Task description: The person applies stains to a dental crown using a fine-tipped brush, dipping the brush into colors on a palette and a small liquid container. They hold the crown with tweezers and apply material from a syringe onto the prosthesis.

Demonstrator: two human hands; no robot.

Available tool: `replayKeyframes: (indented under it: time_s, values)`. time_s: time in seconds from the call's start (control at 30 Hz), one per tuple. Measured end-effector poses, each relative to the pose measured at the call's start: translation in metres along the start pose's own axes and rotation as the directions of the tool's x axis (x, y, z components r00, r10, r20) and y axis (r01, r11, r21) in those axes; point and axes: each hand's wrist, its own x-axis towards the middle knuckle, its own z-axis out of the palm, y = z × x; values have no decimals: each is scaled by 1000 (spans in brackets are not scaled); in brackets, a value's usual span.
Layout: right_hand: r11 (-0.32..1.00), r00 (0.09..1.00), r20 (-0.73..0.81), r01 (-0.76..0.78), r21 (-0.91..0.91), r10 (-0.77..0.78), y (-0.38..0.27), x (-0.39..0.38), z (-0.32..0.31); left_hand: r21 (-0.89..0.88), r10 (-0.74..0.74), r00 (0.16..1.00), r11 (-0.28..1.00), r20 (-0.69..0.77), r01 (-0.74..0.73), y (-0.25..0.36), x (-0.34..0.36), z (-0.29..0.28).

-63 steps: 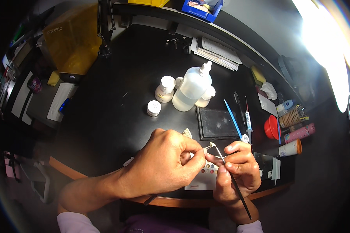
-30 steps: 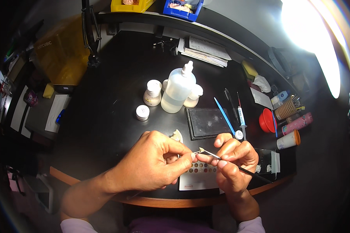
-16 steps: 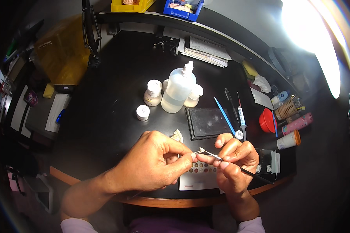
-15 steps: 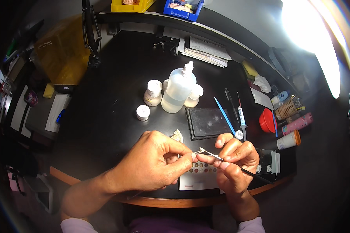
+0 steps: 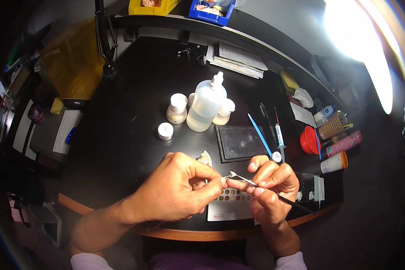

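My left hand (image 5: 177, 186) is closed, thumb and forefinger pinching a slim metal tool mostly hidden by the fingers. At its tip sits a tiny whitish, tooth-like piece (image 5: 233, 174). My right hand (image 5: 274, 184) grips a thin fine brush (image 5: 285, 199) with a dark handle, its pale end meeting the small piece. The right forefinger lies close to the left fingertips. Beneath the hands is a white palette (image 5: 227, 211) with rows of coloured round wells, partly covered by my right hand. Behind my left hand a beige honeycomb-textured piece (image 5: 205, 158) shows in part.
A large clear bottle (image 5: 202, 105) stands among small jars (image 5: 165, 131) mid-desk. To the right lie a black slab (image 5: 238, 143), a blue stick (image 5: 260, 135), a syringe (image 5: 280, 137) and a red bowl (image 5: 308, 139). A bright lamp (image 5: 360, 40) hangs upper right.
Almost nothing differs. Both hands keep their hold, and the brush end stays at the small whitish piece with only a very slight shift.
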Motion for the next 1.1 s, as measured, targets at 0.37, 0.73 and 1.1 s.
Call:
replayKeyframes:
  time_s: [0.37, 0.73, 1.1]
  values:
    - [999, 1000, 5, 29, -22, -29, 1, 0, 2, -45, -29, 1000, 999, -8, 29, 9, -2, 1]
    - [991, 996, 21, 89, -96, -87, 3, -1, 4, -85, -82, 997, 993, 16, 83, 14, -1, -2]
    - [997, 998, -38, 57, -60, -59, -1, -2, 2, 111, 129, 991, 986, -22, -126, -2, 1, 0]
